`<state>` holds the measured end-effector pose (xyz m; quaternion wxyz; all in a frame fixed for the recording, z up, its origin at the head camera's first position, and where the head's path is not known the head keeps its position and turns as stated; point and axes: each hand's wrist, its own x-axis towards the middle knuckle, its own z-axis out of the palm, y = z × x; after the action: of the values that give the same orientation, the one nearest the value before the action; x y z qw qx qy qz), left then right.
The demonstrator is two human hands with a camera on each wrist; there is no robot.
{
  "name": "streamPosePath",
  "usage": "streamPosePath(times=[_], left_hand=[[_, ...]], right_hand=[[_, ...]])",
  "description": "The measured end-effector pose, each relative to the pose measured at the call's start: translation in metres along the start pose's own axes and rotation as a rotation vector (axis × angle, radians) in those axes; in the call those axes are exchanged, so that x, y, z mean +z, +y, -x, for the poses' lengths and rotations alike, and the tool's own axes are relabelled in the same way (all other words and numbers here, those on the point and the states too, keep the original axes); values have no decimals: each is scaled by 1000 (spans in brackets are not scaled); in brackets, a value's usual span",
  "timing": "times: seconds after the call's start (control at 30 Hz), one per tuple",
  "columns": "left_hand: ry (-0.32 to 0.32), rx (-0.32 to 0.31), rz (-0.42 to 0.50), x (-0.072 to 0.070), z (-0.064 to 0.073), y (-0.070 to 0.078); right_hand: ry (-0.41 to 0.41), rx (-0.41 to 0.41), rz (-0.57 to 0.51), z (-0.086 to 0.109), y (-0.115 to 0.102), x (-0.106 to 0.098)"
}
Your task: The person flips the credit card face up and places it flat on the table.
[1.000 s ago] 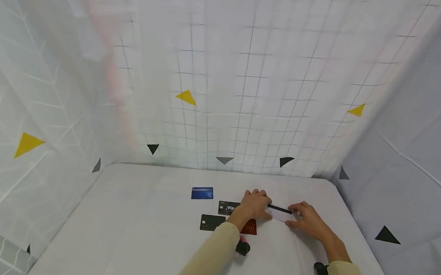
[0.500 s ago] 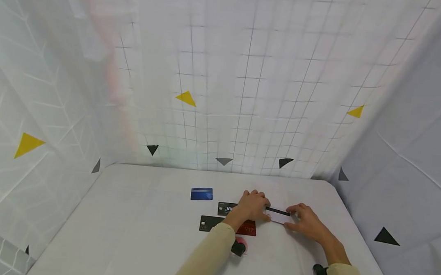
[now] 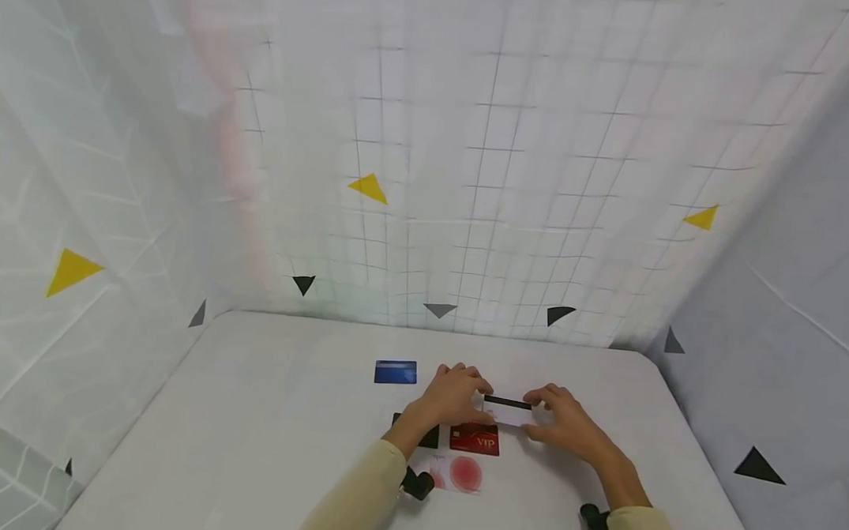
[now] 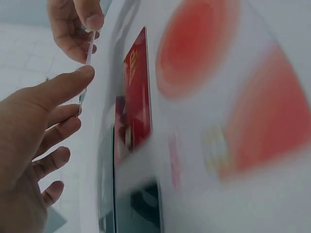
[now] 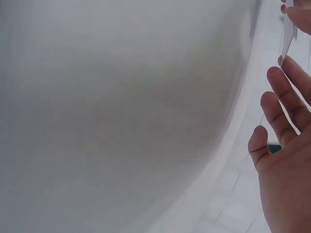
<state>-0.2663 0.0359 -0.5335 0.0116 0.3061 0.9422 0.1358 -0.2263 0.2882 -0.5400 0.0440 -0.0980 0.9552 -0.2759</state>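
A pale plastic card (image 3: 507, 412) with a black stripe along its far edge is held between both hands over the white table. My left hand (image 3: 454, 397) pinches its left end between thumb and fingers, and my right hand (image 3: 565, 421) pinches the right end. In the left wrist view the card (image 4: 90, 48) shows nearly edge-on, above the tabletop. Below the left hand lies a red VIP card (image 3: 475, 439); a dark card (image 3: 427, 437) beside it is partly covered by the left wrist. The other dark Vip card is hidden behind the left hand.
A blue card (image 3: 395, 372) lies farther back on the table (image 3: 261, 416). Nearer the body is a pale card with pink-red circles (image 3: 458, 474), beside the black wrist camera (image 3: 418, 484) on the left arm. White sheeting (image 3: 430, 139) surrounds the table.
Both hands have moved left with the pale card between them. The left forearm now uncovers the pink-circled card and more of the red one, while the dark Vip card has become covered.
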Motion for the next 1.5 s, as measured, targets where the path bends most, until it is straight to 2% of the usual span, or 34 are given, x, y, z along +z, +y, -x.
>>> streamPosePath(times=[0.2, 0.4, 0.6, 0.77, 0.93, 1.13, 1.5], left_hand=[[23, -14, 39, -11, 29, -23], [46, -27, 53, -17, 57, -42], [87, -42, 40, -24, 75, -51], [89, -41, 57, -27, 81, -52], [73, -36, 83, -26, 83, -54], [51, -16, 128, -25, 84, -56], [69, -28, 191, -26, 85, -60]], right_hand=[[-22, -44, -8, -6, -28, 16], [-43, -138, 5, -9, -52, 27], [-46, -240, 38, -11, -64, 32], [-47, -235, 32, -10, -67, 35], [-51, -197, -1, -8, -70, 33], [-47, -199, -14, -6, -71, 30], [-46, -208, -40, -5, -71, 31]])
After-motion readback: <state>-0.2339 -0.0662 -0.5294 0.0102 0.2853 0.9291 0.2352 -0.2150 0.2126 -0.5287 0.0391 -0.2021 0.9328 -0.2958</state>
